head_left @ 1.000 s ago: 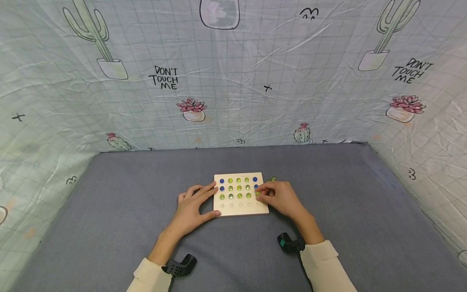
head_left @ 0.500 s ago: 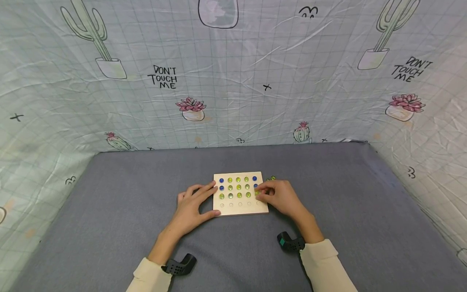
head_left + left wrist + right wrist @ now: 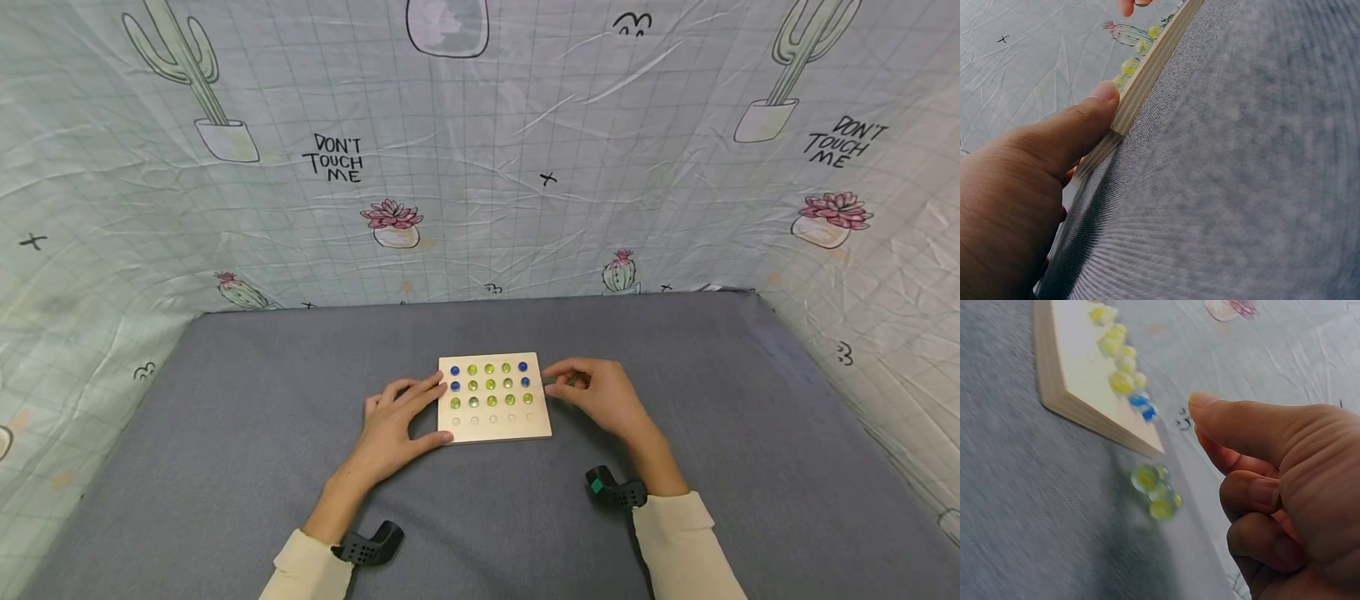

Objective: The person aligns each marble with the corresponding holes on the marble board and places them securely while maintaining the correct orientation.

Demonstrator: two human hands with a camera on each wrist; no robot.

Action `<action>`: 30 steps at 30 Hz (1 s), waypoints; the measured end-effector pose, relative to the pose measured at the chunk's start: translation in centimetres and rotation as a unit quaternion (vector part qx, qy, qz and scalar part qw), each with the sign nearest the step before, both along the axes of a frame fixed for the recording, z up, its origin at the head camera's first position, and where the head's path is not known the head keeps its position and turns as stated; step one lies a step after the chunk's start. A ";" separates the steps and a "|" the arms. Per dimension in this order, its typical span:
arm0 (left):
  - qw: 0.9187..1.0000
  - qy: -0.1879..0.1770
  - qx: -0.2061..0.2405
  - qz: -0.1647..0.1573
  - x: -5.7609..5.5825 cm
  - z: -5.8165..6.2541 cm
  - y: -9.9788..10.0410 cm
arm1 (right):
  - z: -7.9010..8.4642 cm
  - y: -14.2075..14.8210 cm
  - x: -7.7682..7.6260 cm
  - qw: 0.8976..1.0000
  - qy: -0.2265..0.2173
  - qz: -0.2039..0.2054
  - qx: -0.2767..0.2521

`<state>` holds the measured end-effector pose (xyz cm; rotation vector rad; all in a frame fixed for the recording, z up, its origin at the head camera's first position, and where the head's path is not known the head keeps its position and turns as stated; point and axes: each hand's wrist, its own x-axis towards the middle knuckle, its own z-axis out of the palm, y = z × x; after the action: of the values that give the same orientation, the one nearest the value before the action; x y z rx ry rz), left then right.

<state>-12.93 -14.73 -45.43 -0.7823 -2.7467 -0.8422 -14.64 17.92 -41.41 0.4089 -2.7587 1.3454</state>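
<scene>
A pale wooden board (image 3: pixel 495 432) with rows of round hollows lies flat on the grey cloth. Yellow-green glass marbles (image 3: pixel 490 384) fill much of its upper three rows, with blue marbles (image 3: pixel 454 371) at the ends of the top two. Along the board's left side, my left hand (image 3: pixel 393 429) rests its spread fingers, its thumb touching the near left corner. My right hand (image 3: pixel 600 392) is just off the right edge, thumb and index finger apart, other fingers curled. Near it in the right wrist view are several loose marbles (image 3: pixel 1157 490); nothing shows between its fingertips.
Hollows in the board's nearest row (image 3: pixel 493 420) hold no marbles. Grey cloth (image 3: pixel 300 375) surrounds the board. A printed curtain (image 3: pixel 480 167) hangs behind and at both sides. Each wrist wears a black camera mount (image 3: pixel 371 546).
My right hand has let go of a yellow-green marble at the right end of the third row and moved right, to the loose marbles. The left hand has stayed put.
</scene>
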 end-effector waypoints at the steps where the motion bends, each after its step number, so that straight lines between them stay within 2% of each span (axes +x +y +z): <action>1: 1.000 0.000 0.000 0.000 0.0 0.0 0.0 | 0.0 0.3 0.0 1.000 -0.002 -0.003 -0.002; 6: 1.000 -0.003 -0.002 0.000 0.1 0.0 0.0 | 0.0 1.6 0.0 1.000 -0.017 -0.012 -0.011; 13: 1.000 -0.006 -0.001 -0.001 0.0 -0.1 -0.2 | -0.9 2.9 -0.1 0.999 -0.037 -0.012 -0.006; 23: 1.000 -0.006 0.001 -0.002 -0.2 0.1 -0.2 | -2.1 2.5 -0.4 0.999 -0.043 -0.011 -0.007; 30: 1.000 -0.008 0.001 -0.003 -0.3 0.4 -0.2 | -2.6 2.4 -0.4 0.999 -0.029 -0.018 0.000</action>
<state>-13.19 -14.91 -45.07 -0.7863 -2.7589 -0.8561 -15.07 20.27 -44.01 0.3242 -2.7995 1.3698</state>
